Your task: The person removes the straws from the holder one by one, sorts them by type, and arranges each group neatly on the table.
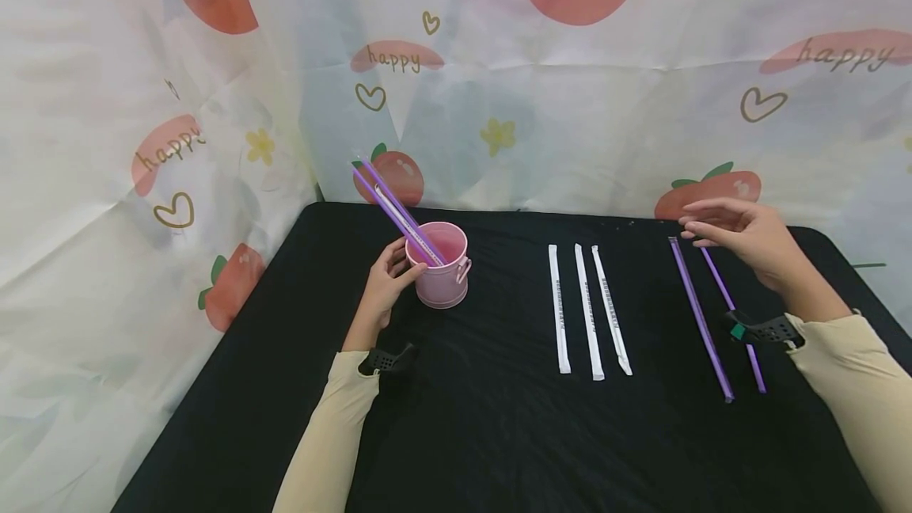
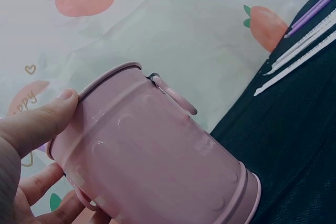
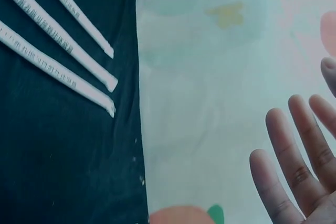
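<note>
My left hand (image 1: 385, 285) grips a small pink metal bucket (image 1: 442, 289) with side handles. In the left wrist view the thumb (image 2: 50, 116) lies at the rim and the fingers go round the far side. Purple wrapped straws (image 1: 388, 191) and a white-wrapped one stand in the bucket, leaning left. My right hand (image 1: 748, 242), empty and with loosely extended fingers, hovers near the far ends of two purple straws (image 1: 701, 323) lying on the table. In the right wrist view its fingers (image 3: 281, 135) are spread apart.
Three white paper-wrapped straws (image 1: 588, 311) lie side by side between the bucket and the purple straws. A black cloth (image 1: 499, 434) covers the table. Behind and to the left hangs a pale curtain (image 1: 584, 133) printed with fruit and hearts.
</note>
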Demonstrator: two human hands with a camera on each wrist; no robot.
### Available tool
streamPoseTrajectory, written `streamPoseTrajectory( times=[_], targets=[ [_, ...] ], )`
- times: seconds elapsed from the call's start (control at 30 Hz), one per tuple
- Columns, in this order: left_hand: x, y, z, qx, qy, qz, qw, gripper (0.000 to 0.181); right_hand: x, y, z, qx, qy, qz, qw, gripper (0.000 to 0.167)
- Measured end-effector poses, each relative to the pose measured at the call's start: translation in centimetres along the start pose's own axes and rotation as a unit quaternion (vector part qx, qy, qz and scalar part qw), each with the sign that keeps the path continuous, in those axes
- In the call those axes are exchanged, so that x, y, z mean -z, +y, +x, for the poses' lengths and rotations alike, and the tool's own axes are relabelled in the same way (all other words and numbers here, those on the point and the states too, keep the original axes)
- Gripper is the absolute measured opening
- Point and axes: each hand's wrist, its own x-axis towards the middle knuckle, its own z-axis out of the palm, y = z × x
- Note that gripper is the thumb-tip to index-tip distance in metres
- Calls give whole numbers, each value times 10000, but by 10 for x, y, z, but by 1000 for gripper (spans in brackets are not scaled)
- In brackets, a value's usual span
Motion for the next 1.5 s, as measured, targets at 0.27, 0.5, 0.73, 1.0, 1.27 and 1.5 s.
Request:
streamPoseTrajectory(
  times=[0.27,0.5,0.73,1.0,1.27,1.5],
  targets=[
    [0,0,0,13,8,-12,10000,64,-22,-16,21,95,-288,17,9995,26],
    [0,0,0,9,19,25,10000,63,-41,-30,39,-182,-508,-98,9985,23],
    [3,-17,10,29,34,-41,10000,64,-61,-38,54,-195,-698,-121,9973,28],
    [3,-26,15,-48,178,17,9998,62,-82,-47,68,-71,-828,-92,9965,30],
    [3,-22,13,-60,144,5,9999,62,-105,-56,80,-48,-960,18,9954,33],
    [2,-12,8,12,31,-86,10000,64,-124,-66,87,-87,-1030,102,9946,35]
  ],
)
